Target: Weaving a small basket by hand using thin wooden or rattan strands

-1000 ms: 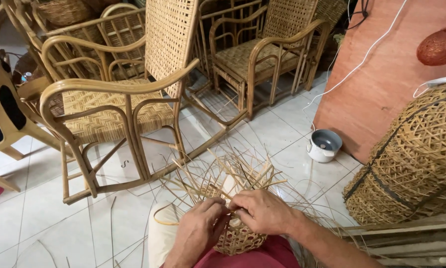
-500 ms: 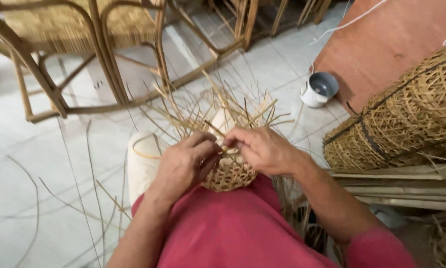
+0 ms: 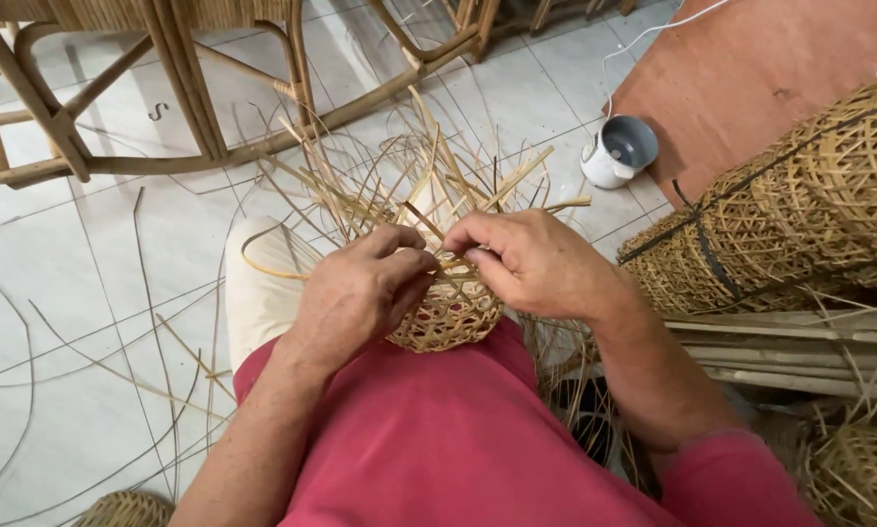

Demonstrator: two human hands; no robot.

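— What have you got in your lap there?

— A small half-woven basket (image 3: 450, 317), pale straw colour. The bottom is a rounded bowl in an open lattice weave, resting against my red shirt (image 3: 428, 439). Above the woven part the strips are loose and fan upward and outward in every direction, some flat and broad, some thin as wire.

— And your hands?

— My left hand (image 3: 360, 293) is curled over the left side of the basket, fingers bent and thumb pressed in, so its grip is closed on the rim and strips there. My right hand (image 3: 531, 263) comes in from the other side, thumb and forefinger pinched shut on a flat strip (image 3: 455, 263) just above the weave. The fingertips of both hands nearly meet.

— What's around you?

— White tiled floor (image 3: 87, 322) with stray thin canes lying across it. A rattan chair frame (image 3: 184, 107) stands toward the far left. A small white pot (image 3: 619, 154) sits at the edge of a reddish-brown board (image 3: 770, 68). On my right lies a stack of finished lattice baskets (image 3: 799, 205), banded with a dark strap, over a bundle of split strips (image 3: 799, 351).
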